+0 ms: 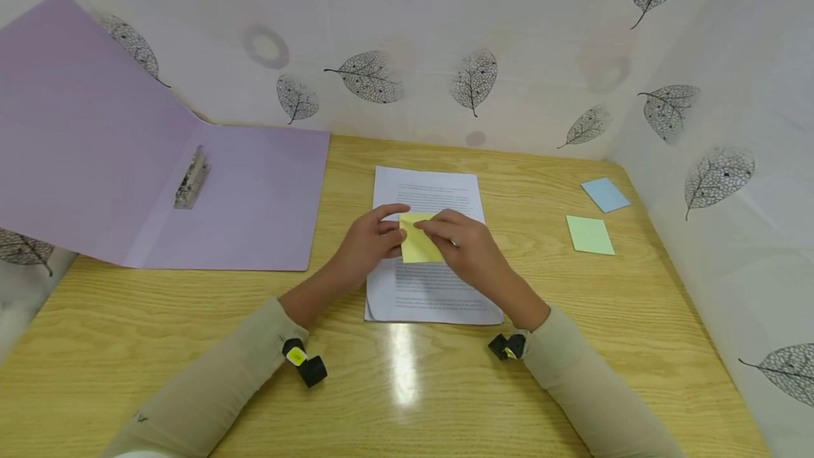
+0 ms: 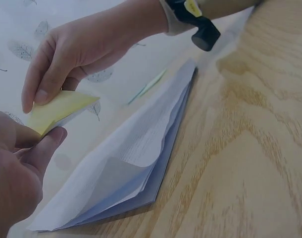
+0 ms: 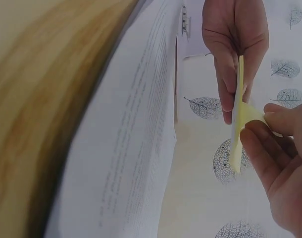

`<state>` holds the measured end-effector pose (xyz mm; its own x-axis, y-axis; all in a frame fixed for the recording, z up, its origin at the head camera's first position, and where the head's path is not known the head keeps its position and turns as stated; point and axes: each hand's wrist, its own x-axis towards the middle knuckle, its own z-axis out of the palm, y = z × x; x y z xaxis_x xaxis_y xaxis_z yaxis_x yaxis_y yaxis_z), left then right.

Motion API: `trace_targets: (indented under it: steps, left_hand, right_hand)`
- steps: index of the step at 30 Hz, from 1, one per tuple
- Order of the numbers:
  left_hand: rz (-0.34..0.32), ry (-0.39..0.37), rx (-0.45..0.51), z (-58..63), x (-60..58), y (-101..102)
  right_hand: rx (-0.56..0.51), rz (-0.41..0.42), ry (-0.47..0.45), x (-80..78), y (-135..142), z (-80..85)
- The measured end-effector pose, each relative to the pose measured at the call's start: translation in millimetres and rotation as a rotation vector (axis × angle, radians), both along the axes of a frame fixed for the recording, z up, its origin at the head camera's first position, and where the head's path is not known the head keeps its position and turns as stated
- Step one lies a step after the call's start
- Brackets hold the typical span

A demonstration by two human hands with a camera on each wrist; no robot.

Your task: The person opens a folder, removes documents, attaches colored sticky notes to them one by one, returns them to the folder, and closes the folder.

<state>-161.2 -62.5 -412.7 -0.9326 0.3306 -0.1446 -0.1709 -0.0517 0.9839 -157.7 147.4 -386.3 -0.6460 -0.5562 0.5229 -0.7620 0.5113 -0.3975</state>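
Over a stack of printed paper (image 1: pixel 445 295), my left hand (image 1: pixel 367 246) grips a yellow sticky note pad (image 1: pixel 416 249) by its left side. From the other side my right hand (image 1: pixel 467 242) pinches the pad's top sheet between thumb and fingers. In the right wrist view that yellow sheet (image 3: pixel 252 114) bends away from the pad, still joined to it at one side. The left wrist view has the left hand (image 2: pixel 15 173) with its thumb and fingers on the pad's near corner. There, a corner of the paper stack's upper sheets curls up.
An open purple folder (image 1: pixel 254 196) with a metal clip (image 1: pixel 192 179) lies on the left, its cover raised against the wall. On the right are a blue sticky note pad (image 1: pixel 605 194) and a green one (image 1: pixel 590 235). Leaf-patterned cloth lines the back and sides of the wooden table (image 1: pixel 445 408).
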Motion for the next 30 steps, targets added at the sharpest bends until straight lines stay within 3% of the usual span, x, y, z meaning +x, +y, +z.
trace_targets:
  steps: [9,18,24,30]
  left_hand:
    - [0.02,-0.066,0.054,-0.1,-2.2,-1.6]
    - [0.063,-0.109,0.037,-4.4,-8.1,-5.2]
    - [0.069,-0.095,0.044,-3.9,-11.3,-11.5]
    - [0.064,-0.062,0.042,-0.7,-13.3,-17.2]
  right_hand:
    - [-0.064,-0.022,-0.082,-4.3,5.2,1.2]
    - [-0.099,-0.054,-0.12,-8.0,10.9,7.0]
    - [-0.147,-0.073,-0.183,-11.1,13.5,6.4]
    - [-0.228,-0.116,-0.314,-13.5,19.5,7.0]
